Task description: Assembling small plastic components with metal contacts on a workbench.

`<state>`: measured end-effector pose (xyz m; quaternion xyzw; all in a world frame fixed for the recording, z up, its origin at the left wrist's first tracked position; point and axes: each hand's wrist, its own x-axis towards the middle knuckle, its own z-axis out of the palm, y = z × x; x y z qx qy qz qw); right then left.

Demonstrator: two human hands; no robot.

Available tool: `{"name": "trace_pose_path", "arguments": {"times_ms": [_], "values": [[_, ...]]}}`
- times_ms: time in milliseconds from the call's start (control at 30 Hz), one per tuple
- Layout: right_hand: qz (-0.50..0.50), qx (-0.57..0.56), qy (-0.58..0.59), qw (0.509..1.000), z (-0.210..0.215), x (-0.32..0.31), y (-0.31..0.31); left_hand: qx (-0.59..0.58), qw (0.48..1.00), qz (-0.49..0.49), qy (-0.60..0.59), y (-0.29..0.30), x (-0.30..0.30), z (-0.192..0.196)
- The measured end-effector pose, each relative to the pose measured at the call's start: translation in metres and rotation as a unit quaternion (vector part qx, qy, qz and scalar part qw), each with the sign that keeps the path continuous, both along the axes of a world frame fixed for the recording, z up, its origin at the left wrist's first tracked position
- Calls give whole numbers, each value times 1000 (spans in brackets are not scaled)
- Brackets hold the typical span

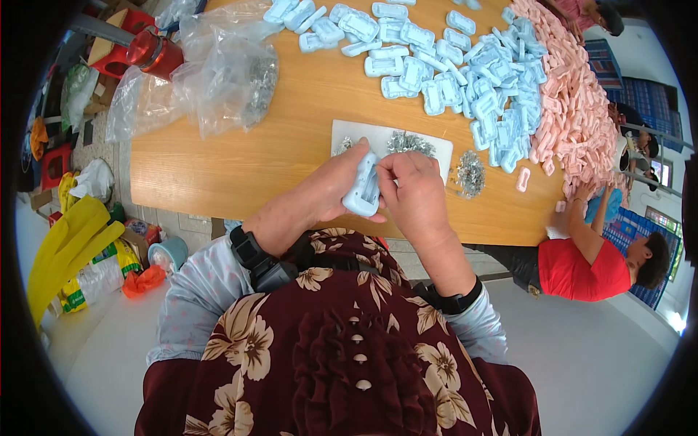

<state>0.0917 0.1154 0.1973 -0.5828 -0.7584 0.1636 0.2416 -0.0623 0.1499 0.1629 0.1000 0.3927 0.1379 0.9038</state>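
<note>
A light blue plastic shell (361,190) with a hollow inner side is tilted up near the table's front edge. My left hand (336,178) is wrapped round it from the left, thumb along its upper end. Above its open side, my right hand (413,190) is closed in a pinch at the shell's right edge; whatever the fingertips hold is too small or hidden to make out. Just beyond my hands lies a white pad (438,138) with small silvery metal pieces (411,142) heaped on it. More such pieces (470,174) lie on the wood to its right.
Many blue shells (436,65) spread over the far side of the wooden table (218,174), beside a large pile of pink shells (571,102). Clear plastic bags (225,73) lie at the left. A person in a red top (589,269) works at the right edge, with others beyond.
</note>
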Motion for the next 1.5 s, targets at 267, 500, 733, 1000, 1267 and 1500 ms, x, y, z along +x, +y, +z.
{"name": "trace_pose_path", "arguments": {"times_ms": [267,500,733,1000,1267,1500], "values": [[6,29,-67,997,-3,-4,-6,2,999,32,5,-2,4,-2],[-29,-81,134,987,1,6,-6,-1,1000,10,15,-1,1,-3],[-52,-112,129,984,7,12,-11,-5,1000,4,-8,0,-1,-1],[-27,-107,94,989,6,13,-12,-6,1000,-4,20,-3,3,0],[21,33,-141,989,-2,3,-22,-4,999,14,49,-4,10,-4],[61,21,-156,986,0,5,-27,8,999,16,45,-2,3,-14]]}}
